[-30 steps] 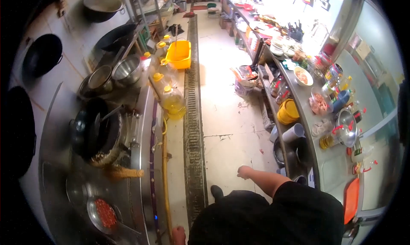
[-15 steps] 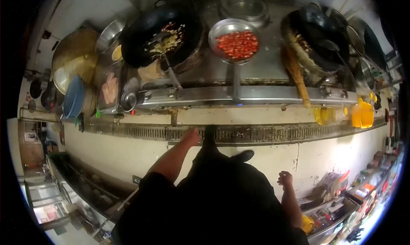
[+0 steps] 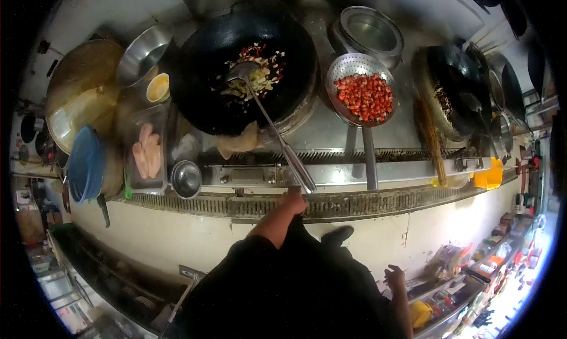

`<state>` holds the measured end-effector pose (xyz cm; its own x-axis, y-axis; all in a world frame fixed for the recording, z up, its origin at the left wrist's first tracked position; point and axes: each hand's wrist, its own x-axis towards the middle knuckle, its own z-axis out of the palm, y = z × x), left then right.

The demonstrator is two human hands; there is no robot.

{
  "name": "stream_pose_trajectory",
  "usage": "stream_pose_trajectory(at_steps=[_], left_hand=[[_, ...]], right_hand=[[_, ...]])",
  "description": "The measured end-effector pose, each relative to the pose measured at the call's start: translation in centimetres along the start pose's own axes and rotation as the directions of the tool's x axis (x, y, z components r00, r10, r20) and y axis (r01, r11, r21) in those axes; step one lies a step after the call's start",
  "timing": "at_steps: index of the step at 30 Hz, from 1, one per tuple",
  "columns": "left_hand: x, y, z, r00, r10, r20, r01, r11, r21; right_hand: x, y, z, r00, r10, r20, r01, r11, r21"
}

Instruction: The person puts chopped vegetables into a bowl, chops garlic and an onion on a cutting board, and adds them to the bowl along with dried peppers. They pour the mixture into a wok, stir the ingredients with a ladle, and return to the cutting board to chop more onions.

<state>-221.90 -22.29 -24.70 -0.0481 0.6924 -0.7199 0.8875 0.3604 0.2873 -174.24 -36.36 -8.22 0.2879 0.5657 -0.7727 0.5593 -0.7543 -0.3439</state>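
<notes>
My left hand [image 3: 293, 201] reaches forward to the stove's front edge, right beside the handle end of a metal ladle [image 3: 273, 126]; its fingers are mostly hidden. The bowl of that ladle rests in a big black wok [image 3: 198, 97], among chopped pale and red pieces [image 3: 266, 73]. A folded cloth [image 3: 239, 140] lies at the wok's near rim. Low at my side hangs my right hand [image 3: 394, 277], empty with its fingers apart. To the right of the wok, a perforated strainer [image 3: 349, 65] full of red chopped pieces [image 3: 363, 97] sits with its handle toward me.
A tray of raw meat [image 3: 146, 153], a small metal bowl [image 3: 186, 179] and a yellow cup [image 3: 158, 88] stand left of the wok. At right are a second wok [image 3: 434, 85], a bamboo brush [image 3: 426, 132] and a yellow container [image 3: 488, 175]. Shelves [image 3: 440, 309] with items stand behind right.
My left hand has moved forward and right to the stove's edge. The view has shifted closer to the wok, and the ladle handle now points more to the right.
</notes>
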Motion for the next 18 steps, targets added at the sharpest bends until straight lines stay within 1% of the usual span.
stream_pose_trajectory(at_steps=[2, 3, 4, 6, 7, 9, 10, 11, 12, 13, 14, 15, 16, 17, 18], left_hand=[[1.8, 0.1, 2.0, 0.997, -0.054, 0.056, 0.059, 0.994, -0.088], [2.2, -0.2, 2.6, 0.994, -0.061, 0.095, 0.080, 0.973, -0.218], [2.7, -0.3, 3.3, 0.994, -0.057, 0.097, 0.077, 0.973, -0.216], [6.7, -2.2, 9.7, 0.995, -0.023, 0.094, 0.049, 0.959, -0.278], [8.6, -3.3, 13.2, 0.998, 0.053, -0.024, -0.057, 0.976, -0.208], [4.2, -1.5, 6.2, 0.998, 0.024, 0.054, -0.008, 0.962, -0.272], [1.4, -0.3, 1.8, 0.996, 0.009, 0.093, 0.019, 0.953, -0.301], [2.7, -0.6, 2.3, 0.992, 0.120, 0.038, -0.114, 0.987, -0.115], [4.0, -0.8, 3.0, 0.992, 0.123, 0.040, -0.118, 0.987, -0.114], [5.4, -1.1, 3.8, 0.944, 0.161, 0.287, -0.134, 0.984, -0.114], [7.0, -1.6, 5.0, 0.836, 0.186, 0.516, -0.145, 0.982, -0.118], [8.8, -2.7, 7.5, 0.820, 0.210, 0.533, -0.139, 0.976, -0.169], [8.3, -2.0, 7.1, 0.823, 0.197, 0.533, -0.132, 0.978, -0.159], [6.7, -0.4, 6.1, 0.914, 0.037, 0.405, -0.008, 0.997, -0.072], [5.0, 1.1, 4.9, 0.960, -0.121, 0.253, 0.126, 0.992, -0.003]], right_hand=[[-0.8, 1.2, -0.3, 0.991, 0.096, -0.097, -0.097, 0.995, -0.011], [-1.4, 1.5, -0.6, 0.986, 0.123, -0.109, -0.120, 0.992, 0.028], [-1.8, 1.9, -0.5, 0.986, 0.127, -0.111, -0.124, 0.992, 0.030], [-2.2, 4.1, -0.7, 0.989, 0.105, -0.102, -0.095, 0.990, 0.104], [-2.7, 3.8, -0.6, 0.989, 0.107, -0.103, -0.097, 0.990, 0.105], [-3.6, 4.0, -0.4, 0.991, 0.083, -0.108, -0.063, 0.982, 0.177], [-3.5, 4.4, -0.4, 0.990, 0.086, -0.114, -0.064, 0.981, 0.183], [-3.4, 5.1, -0.4, 0.994, 0.017, -0.104, 0.000, 0.987, 0.162], [-2.9, 7.1, -0.7, 0.995, -0.051, -0.090, 0.063, 0.988, 0.139], [-2.0, 9.2, -1.0, 0.990, -0.121, -0.072, 0.129, 0.985, 0.116], [-1.1, 11.2, -1.4, 0.980, -0.191, -0.050, 0.195, 0.976, 0.094], [-0.1, 12.8, -1.8, 0.965, -0.260, -0.022, 0.261, 0.962, 0.078], [1.2, 14.3, -2.3, 0.965, -0.261, -0.014, 0.261, 0.961, 0.088], [2.6, 16.0, -2.8, 0.999, -0.048, 0.008, 0.041, 0.925, 0.378], [3.5, 17.3, -3.0, 0.983, 0.155, 0.094, -0.180, 0.761, 0.623]])
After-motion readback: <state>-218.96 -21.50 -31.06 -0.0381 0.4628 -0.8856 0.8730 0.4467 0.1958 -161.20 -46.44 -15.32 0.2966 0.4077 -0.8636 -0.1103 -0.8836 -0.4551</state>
